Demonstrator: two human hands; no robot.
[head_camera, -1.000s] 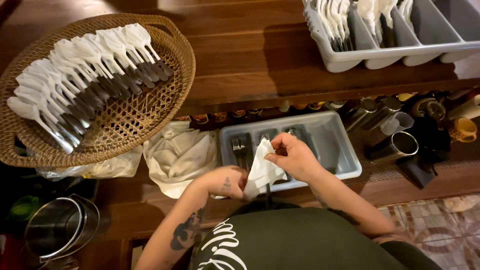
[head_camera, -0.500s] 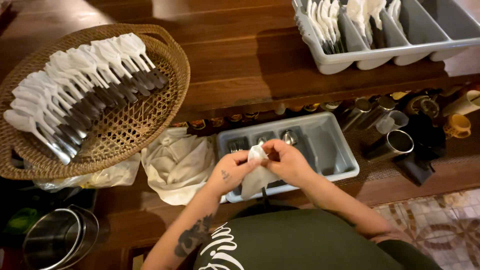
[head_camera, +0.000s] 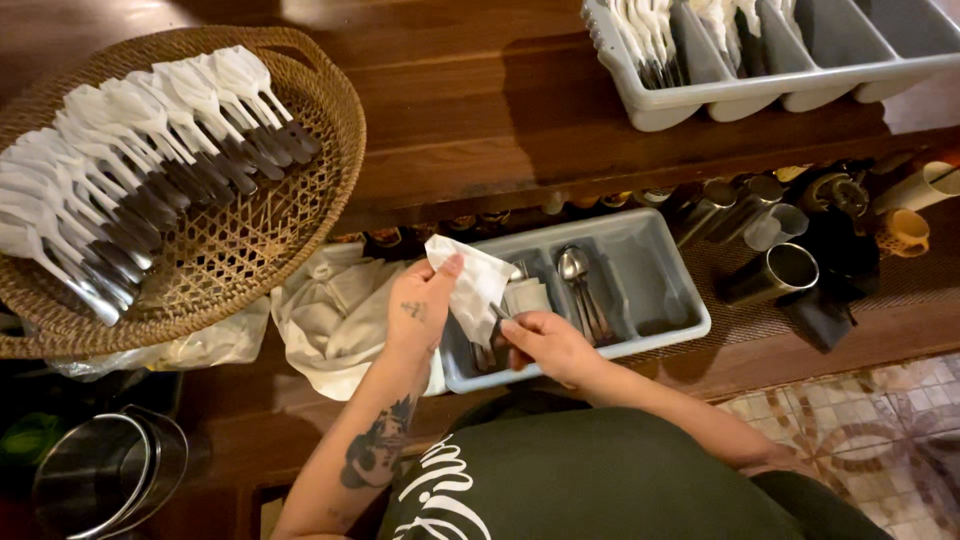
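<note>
My left hand (head_camera: 418, 312) pinches a white paper napkin (head_camera: 470, 282) by its upper corner and holds it above the grey cutlery tray (head_camera: 650, 325) on the lower shelf. My right hand (head_camera: 545, 345) is below it at the tray's front edge, fingers closed around the lower end of the napkin and what looks like a cutlery handle; the handle is mostly hidden. Loose spoons (head_camera: 580, 285) lie in the tray's middle compartment. A round wicker basket (head_camera: 290, 215) at the left holds several napkin-wrapped cutlery pieces (head_camera: 130, 170) in rows.
A second grey divided tray (head_camera: 760, 85) with wrapped cutlery stands on the wooden counter at the top right. A crumpled white cloth (head_camera: 335, 315) lies left of the lower tray. Metal cups (head_camera: 775, 270) and mugs crowd the shelf at right. A steel pot (head_camera: 105, 480) sits at the bottom left.
Both hands were close together on the napkin over the tray. Now my left hand has lifted the napkin's corner up and left, and my right hand has dropped to the tray's front edge.
</note>
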